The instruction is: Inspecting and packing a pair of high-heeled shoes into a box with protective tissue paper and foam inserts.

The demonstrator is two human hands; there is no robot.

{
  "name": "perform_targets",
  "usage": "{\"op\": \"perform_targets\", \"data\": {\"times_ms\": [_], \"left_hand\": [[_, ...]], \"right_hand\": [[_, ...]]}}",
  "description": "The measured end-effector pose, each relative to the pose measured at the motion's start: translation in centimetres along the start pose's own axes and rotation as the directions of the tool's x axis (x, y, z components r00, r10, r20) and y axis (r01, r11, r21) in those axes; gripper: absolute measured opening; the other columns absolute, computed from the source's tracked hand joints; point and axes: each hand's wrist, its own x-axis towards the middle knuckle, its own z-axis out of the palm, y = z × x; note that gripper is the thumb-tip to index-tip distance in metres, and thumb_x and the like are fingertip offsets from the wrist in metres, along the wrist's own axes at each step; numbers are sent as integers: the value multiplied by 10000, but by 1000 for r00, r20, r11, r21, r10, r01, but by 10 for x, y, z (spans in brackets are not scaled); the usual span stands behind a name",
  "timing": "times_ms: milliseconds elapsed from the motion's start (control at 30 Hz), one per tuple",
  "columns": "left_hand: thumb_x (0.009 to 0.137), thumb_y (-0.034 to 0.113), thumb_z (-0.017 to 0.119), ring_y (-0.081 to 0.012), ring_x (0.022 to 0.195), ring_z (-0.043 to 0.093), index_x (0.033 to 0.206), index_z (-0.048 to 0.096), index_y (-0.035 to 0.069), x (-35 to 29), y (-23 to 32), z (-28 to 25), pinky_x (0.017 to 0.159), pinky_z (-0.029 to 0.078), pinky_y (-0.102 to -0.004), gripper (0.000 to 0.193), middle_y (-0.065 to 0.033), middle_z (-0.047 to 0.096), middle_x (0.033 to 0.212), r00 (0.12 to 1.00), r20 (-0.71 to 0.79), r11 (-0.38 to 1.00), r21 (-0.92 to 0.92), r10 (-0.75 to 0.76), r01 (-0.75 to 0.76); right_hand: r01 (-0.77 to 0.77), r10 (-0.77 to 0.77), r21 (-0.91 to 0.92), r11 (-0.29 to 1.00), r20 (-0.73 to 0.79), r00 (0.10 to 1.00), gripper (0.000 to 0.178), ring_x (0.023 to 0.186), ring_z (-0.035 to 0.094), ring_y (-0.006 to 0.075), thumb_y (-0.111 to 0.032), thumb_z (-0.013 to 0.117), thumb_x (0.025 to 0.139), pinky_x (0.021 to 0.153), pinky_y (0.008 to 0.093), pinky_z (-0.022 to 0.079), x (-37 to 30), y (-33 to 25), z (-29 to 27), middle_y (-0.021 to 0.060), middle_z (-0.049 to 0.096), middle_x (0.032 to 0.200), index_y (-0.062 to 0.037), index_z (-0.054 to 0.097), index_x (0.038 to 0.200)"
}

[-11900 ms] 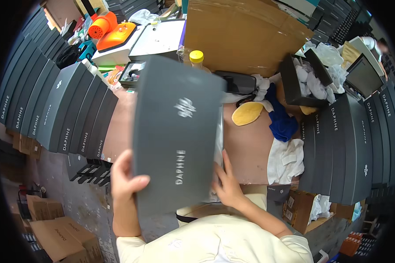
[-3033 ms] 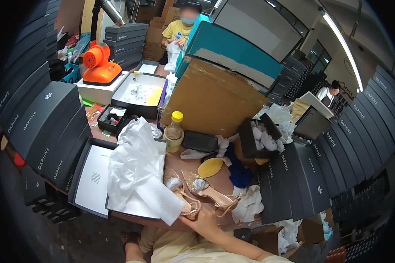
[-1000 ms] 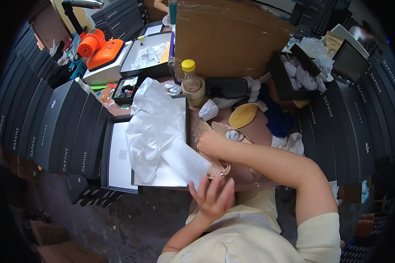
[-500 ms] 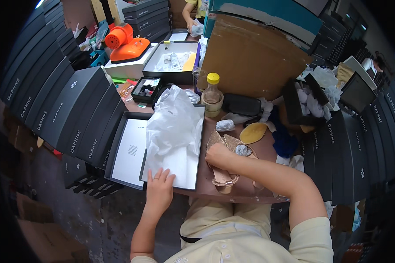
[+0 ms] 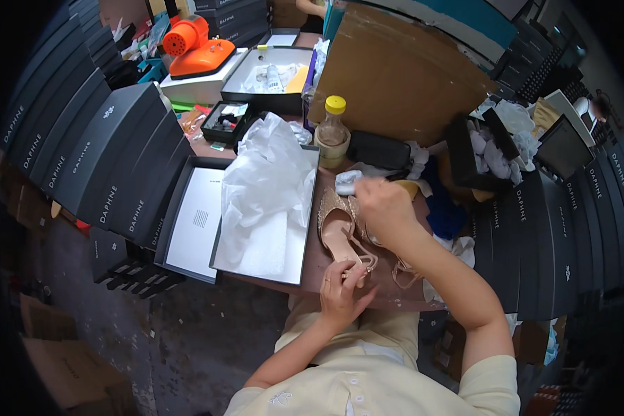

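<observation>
A brown table [image 5: 315, 253] is flanked by stacks of grey boxes [image 5: 107, 166]. The box [image 5: 297, 246] has been opened and set partly over its lid [image 5: 170, 232], with white paper [image 5: 263, 177] bunched inside. Both sandals are laid out beside it. The first sandal [image 5: 338, 243] is bare of stuffing, its heel apparently grasped by the fingers of the left hand [image 5: 340, 291]. The right hand [image 5: 390, 208] is held over the second sandal [image 5: 403, 270], near a white wad [image 5: 347, 182]; its grip cannot be told, nor whether that toe has been emptied.
</observation>
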Motion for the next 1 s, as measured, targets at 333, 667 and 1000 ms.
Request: {"op": "perform_targets", "data": {"times_ms": [333, 667, 1000], "left_hand": [[588, 106, 771, -314, 691, 518, 1034, 456, 35, -3, -16, 30, 624, 426, -398, 551, -151, 540, 884, 992, -124, 999, -38, 17, -22], [641, 205, 782, -242, 699, 509, 1009, 425, 85, -18, -15, 35, 660, 418, -370, 526, -86, 537, 812, 990, -115, 991, -118, -81, 67], [685, 246, 771, -277, 651, 499, 1018, 403, 87, -13, -32, 37, 619, 389, -390, 521, -103, 529, 819, 993, -86, 993, -83, 81, -88]], "right_hand": [[-126, -10, 308, 943, 405, 914, 592, 1095, 472, 345, -428, 525, 828, 946, 430, 377, -18, -51, 117, 246, 535, 1104, 121, 570, 1044], [-385, 32, 328, 863, 724, 689, 635, 1145, 443, 300, -511, 588, 745, 982, 372, 341, 6, -48, 106, 192, 527, 1142, 47, 622, 1047], [-379, 25, 410, 830, 651, 759, 680, 1040, 495, 372, -512, 537, 744, 925, 423, 390, 10, -39, 104, 279, 552, 1013, 126, 608, 969]]}}
